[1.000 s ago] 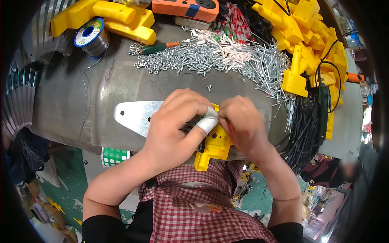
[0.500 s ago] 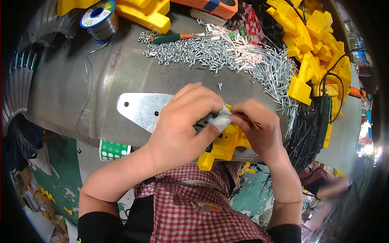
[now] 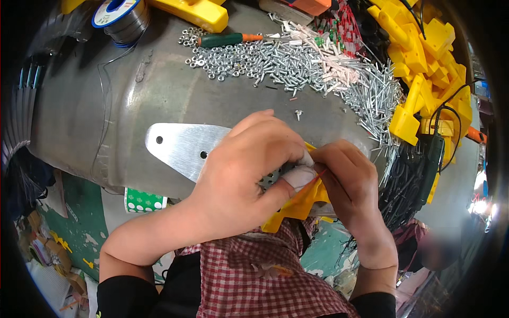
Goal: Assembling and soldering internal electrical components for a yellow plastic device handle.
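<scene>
In front of my apron both hands meet over a yellow plastic housing [image 3: 299, 206], which they partly cover. My left hand [image 3: 238, 169] is closed, its thumb and forefinger wrapped in white at the tips and pinched together. A thin red wire [image 3: 320, 175] shows between those tips and my right hand [image 3: 351, 177], whose fingers are also closed in a pinch on it. Where the wire ends is hidden by the fingers. From under my left hand a flat silver metal plate [image 3: 177, 144] with two visible holes sticks out to the left, lying on the grey work surface.
Beyond my hands lie heaped screws [image 3: 286, 63], nuts [image 3: 220, 63] and a green-handled screwdriver [image 3: 220, 40]. A solder spool [image 3: 124, 26] stands far left. Yellow housings [image 3: 419, 53] and black cables [image 3: 397, 180] pile up on the right. A green sticker roll [image 3: 143, 201] hangs at the near edge.
My right hand has turned and drawn in its fingers close to my left fingertips. Less of the wire shows now. The whole view has shifted slightly.
</scene>
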